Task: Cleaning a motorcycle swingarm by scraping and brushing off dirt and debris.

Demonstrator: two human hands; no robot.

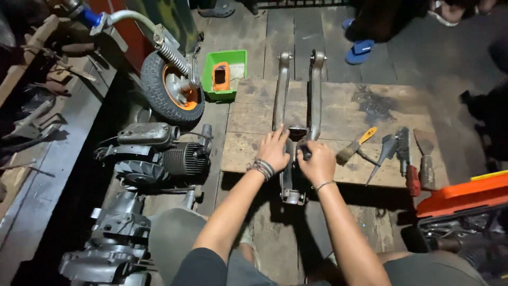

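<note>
A grey metal fork-shaped part (pixel 284 90) with two long arms lies along a low wooden board (pixel 349 114) on the floor. My left hand (pixel 273 149) rests flat on the part's near end, fingers spread. My right hand (pixel 316 164) is closed around a small dark tool or handle (pixel 305 153) pressed against the part's joint. Its near bracket (pixel 292 195) sticks out past the board's edge, between my forearms.
A brush with a yellow handle (pixel 355 146), scrapers and red-handled tools (pixel 411 179) lie on the board's right. A green tray (pixel 225 74), a small wheel (pixel 172 87), engine parts (pixel 159 153) sit left. An orange case (pixel 465 193) is at right. Someone's blue sandal (pixel 361 51) is beyond.
</note>
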